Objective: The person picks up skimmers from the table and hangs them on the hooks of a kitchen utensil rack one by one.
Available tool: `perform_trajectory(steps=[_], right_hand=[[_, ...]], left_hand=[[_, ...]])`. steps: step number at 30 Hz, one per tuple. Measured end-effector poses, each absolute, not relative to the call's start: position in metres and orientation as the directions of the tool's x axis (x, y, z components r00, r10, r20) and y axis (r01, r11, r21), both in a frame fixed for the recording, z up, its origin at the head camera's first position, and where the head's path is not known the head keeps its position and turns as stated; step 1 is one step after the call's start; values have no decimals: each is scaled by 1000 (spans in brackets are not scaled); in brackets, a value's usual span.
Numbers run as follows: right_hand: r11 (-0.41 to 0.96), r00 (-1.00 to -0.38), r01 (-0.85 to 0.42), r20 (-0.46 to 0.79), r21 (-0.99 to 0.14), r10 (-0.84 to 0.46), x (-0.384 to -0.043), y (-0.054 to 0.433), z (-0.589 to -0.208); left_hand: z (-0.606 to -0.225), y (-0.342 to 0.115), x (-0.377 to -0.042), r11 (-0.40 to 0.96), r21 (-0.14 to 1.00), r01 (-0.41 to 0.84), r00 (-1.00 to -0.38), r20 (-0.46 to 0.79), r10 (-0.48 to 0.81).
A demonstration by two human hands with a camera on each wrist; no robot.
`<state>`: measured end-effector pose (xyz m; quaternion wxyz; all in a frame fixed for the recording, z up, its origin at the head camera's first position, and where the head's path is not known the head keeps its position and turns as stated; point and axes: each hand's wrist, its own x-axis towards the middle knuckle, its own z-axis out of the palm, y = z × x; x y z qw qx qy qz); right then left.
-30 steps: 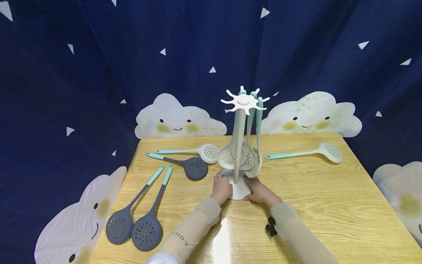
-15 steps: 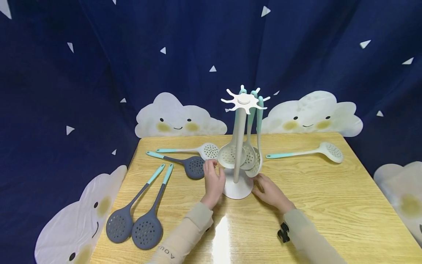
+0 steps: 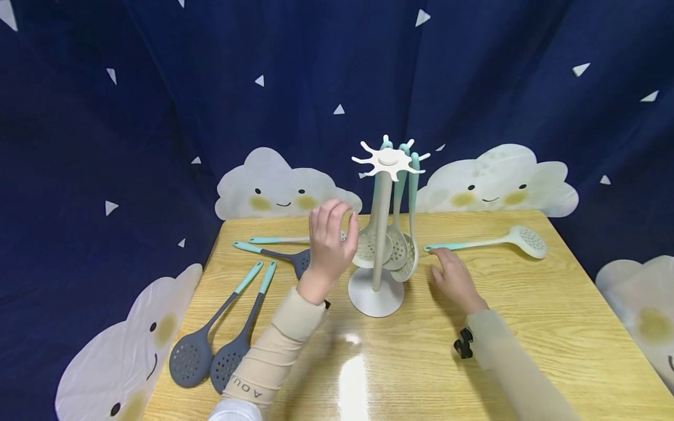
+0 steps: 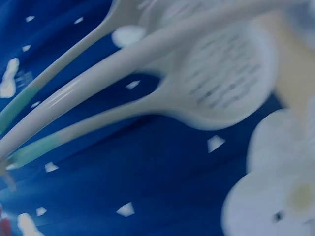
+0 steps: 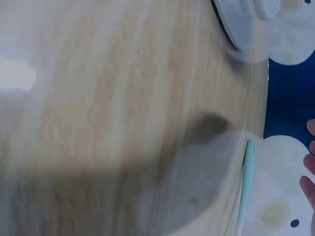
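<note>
A white utensil stand [image 3: 382, 234] with a round base and a spoked top stands mid-table. Several pale skimmers [image 3: 412, 263] with mint handles hang from its back and right side. My left hand [image 3: 330, 242] is raised at the stand's left, fingers loosely bent, holding nothing. In the left wrist view the pole and a hanging skimmer [image 4: 224, 73] show up close, blurred. My right hand [image 3: 455, 283] is over the table right of the stand, fingertips near the handle end of a white skimmer [image 3: 528, 242]. That mint handle [image 5: 247, 182] also appears in the right wrist view, apart from the fingers [image 5: 308, 189].
Two dark grey skimmers, one here [image 3: 190, 359], lie at the left of the wooden table [image 3: 553, 327]. Behind my left hand, another dark skimmer [image 3: 302, 263] and a white one [image 3: 284, 240] are partly covered. A dark blue curtain [image 3: 295, 52] hangs behind.
Both hands have come away from the stand's base. The left hand has risen and moved left and away from me; the right has moved right toward the white skimmer's handle. The stand stays put.
</note>
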<state>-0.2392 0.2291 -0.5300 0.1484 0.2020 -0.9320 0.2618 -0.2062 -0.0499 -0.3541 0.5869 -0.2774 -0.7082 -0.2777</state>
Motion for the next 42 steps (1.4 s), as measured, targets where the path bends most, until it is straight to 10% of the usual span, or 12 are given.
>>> perform_trajectory(steps=[22,42], right_hand=[[873,-878,-421,353,-246,-324,-284,257,-527],[938,-960,-272,-2,-217,-279,-296,258,-543]], left_hand=[[-286,-46,-212,775,-128,619,-148,950,275],[-285,-41,-215,800,-180,572,-77,960,271]])
